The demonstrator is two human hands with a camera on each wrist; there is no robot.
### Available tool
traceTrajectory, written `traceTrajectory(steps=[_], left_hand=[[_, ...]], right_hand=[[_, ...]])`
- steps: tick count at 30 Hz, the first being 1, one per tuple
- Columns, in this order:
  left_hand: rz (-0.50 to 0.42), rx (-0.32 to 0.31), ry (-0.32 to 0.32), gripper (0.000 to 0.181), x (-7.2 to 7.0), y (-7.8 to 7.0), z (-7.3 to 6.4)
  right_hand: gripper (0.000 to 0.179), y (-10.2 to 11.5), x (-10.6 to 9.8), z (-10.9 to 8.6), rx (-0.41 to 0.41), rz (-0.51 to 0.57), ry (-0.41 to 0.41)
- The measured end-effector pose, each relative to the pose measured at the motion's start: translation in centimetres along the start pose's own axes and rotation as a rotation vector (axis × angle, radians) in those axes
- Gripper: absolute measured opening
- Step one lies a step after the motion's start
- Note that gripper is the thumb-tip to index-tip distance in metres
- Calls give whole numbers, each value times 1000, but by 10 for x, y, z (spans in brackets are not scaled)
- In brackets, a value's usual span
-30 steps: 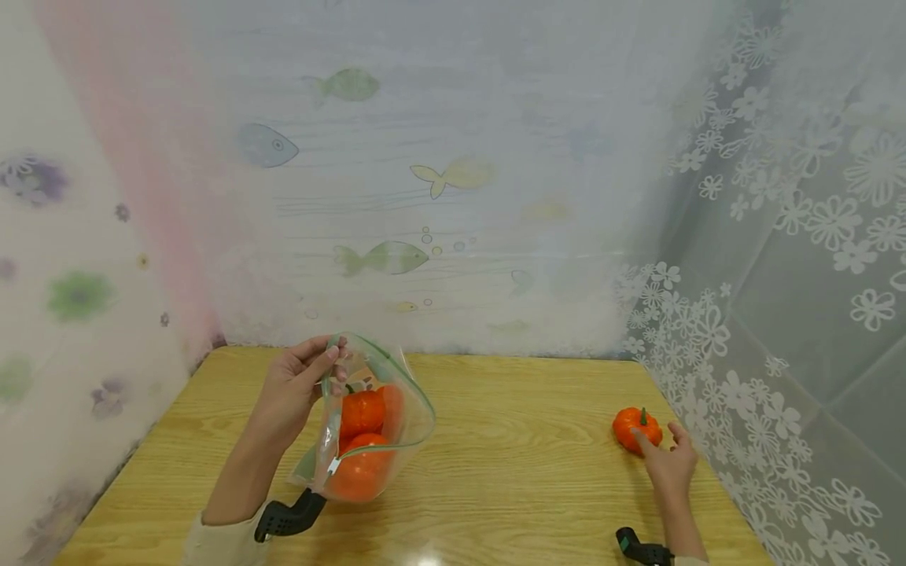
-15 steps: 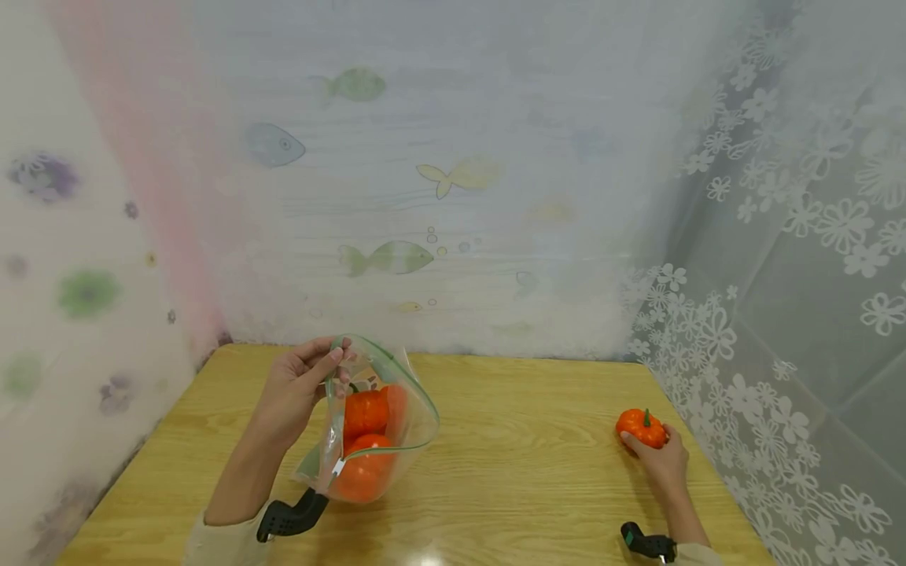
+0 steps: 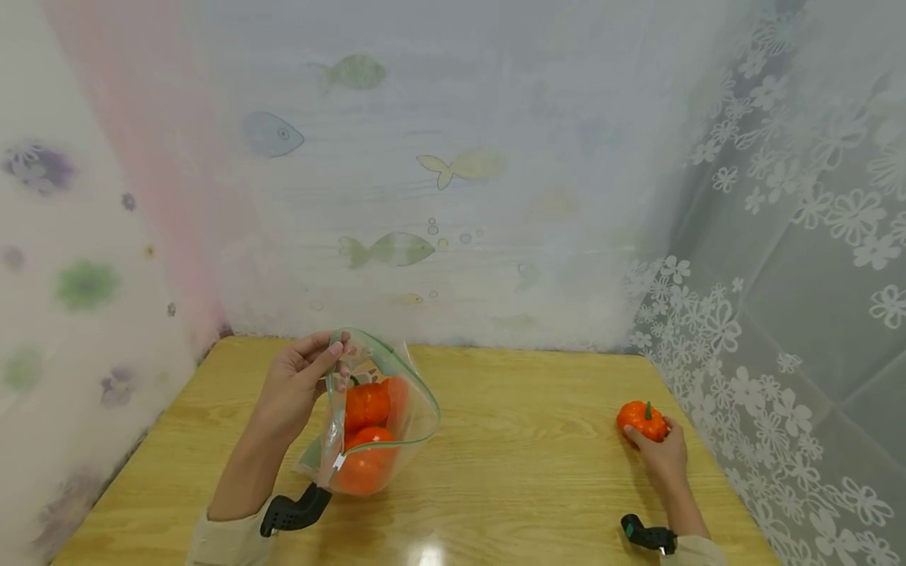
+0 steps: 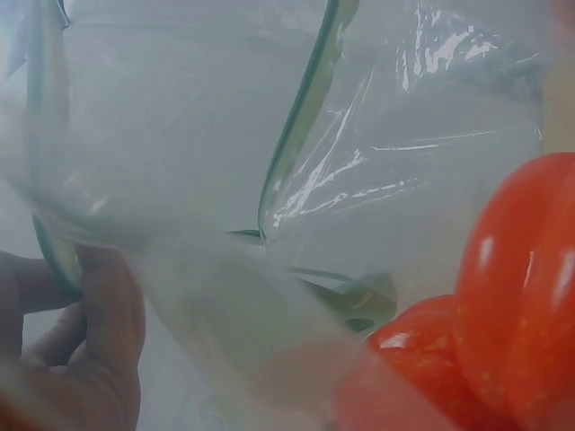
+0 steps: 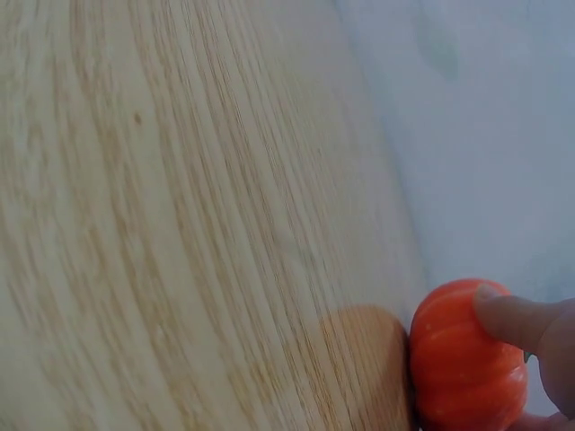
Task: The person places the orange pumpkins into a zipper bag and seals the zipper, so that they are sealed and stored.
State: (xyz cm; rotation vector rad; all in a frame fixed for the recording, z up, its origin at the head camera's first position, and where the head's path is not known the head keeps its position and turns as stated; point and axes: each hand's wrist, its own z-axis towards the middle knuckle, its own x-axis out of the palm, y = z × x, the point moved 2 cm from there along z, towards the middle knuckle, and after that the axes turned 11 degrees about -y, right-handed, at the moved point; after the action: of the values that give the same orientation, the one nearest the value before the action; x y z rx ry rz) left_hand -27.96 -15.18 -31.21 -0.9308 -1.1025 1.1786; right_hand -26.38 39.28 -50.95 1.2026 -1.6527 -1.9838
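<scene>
My left hand point(image 3: 289, 387) pinches the green-edged rim of a clear zip bag point(image 3: 418, 420) between thumb and fingers, and the bag's mouth gapes open. Inside it are orange pumpkins point(image 3: 367, 405), ribbed and glossy, with a green stem on one; the left wrist view shows them large point(image 4: 530, 287) through the plastic. At the table's right side my right hand point(image 3: 667, 457) grips a small orange pumpkin point(image 3: 640, 417) with a green stem. In the right wrist view the thumb lies across that pumpkin point(image 5: 463, 368), which sits at the wooden surface.
A light wood-grain table point(image 3: 510, 456) lies under both hands. Behind it hangs a pale curtain with fish prints point(image 3: 392, 250). White-flowered sheeting point(image 3: 750, 393) borders the right edge, and a flowered curtain point(image 3: 85, 377) the left.
My right hand has closed its thumb and fingers round the small pumpkin, from reaching beside it a second ago. My left hand keeps holding the bag in about the same place.
</scene>
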Motion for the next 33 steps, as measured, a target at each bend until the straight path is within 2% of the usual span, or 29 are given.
traceTrajectory(steps=[14,23,33], left_hand=[[-5,-25,-36,25,4,3,3],[-20,-50,-52,31,8,3,4],[-35,-28,-37,21,7,8,10]], right_hand=[[88,8,0,-2,-22,11,-25],[90,7,0,-3,9,33,-35],[91,20,1,-8,16,112,-43]])
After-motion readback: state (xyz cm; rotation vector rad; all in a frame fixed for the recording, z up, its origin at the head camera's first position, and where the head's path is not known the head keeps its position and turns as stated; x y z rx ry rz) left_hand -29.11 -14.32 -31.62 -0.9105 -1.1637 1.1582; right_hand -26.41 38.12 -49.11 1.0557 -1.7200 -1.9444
